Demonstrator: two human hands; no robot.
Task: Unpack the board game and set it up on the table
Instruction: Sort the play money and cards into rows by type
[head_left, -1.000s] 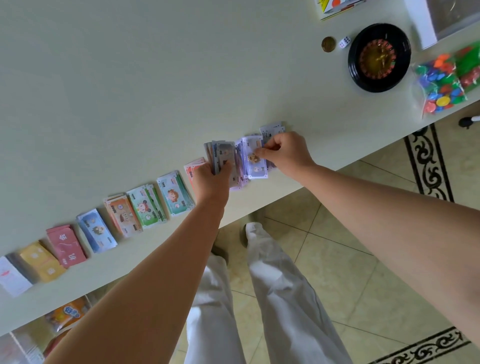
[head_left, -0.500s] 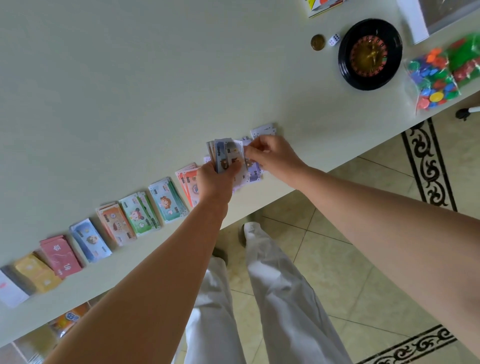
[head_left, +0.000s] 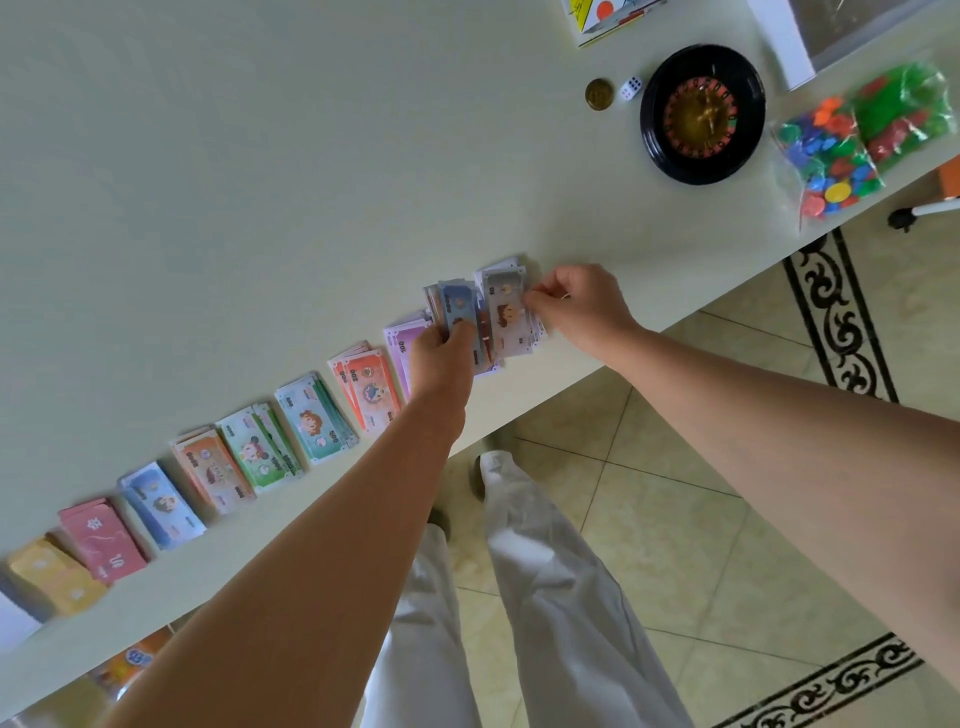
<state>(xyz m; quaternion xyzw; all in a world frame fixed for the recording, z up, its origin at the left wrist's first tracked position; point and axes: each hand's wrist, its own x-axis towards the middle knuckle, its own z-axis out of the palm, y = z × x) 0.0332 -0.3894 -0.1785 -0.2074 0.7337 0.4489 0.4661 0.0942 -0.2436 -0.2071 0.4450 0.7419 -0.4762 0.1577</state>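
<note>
Head view, looking down: a fanned stack of play-money notes (head_left: 460, 306) is held just above the near edge of the pale green tabletop (head_left: 260, 182). The left hand (head_left: 441, 358) grips the stack from below, its thumb pressed on the top note. The right hand (head_left: 582, 306) has its fingers (head_left: 540, 301) curled and pinches the edge of a grey note (head_left: 506, 312) at the right side of the fan. Under the hands a purple pile (head_left: 402, 338) lies on the tabletop, and more notes appear to lie beneath the grey one, though the hands hide much of them. Sorted piles run leftward along the near edge, each just beside the next: a red-orange pile (head_left: 366, 387), a teal pile (head_left: 314, 421), a green pile (head_left: 257, 454), an orange pile (head_left: 210, 475), a blue pile (head_left: 161, 506), a pink pile (head_left: 101, 540) and a yellow pile (head_left: 54, 577). Well apart, at the far right, sits a black roulette wheel (head_left: 701, 114), with a white die (head_left: 630, 88) and a gold coin (head_left: 598, 94) just to its left. Right of the wheel lies a clear bag of coloured chips (head_left: 831, 156). Below the tabletop edge, white trouser legs (head_left: 545, 597) stand on a tiled floor (head_left: 701, 545).
</note>
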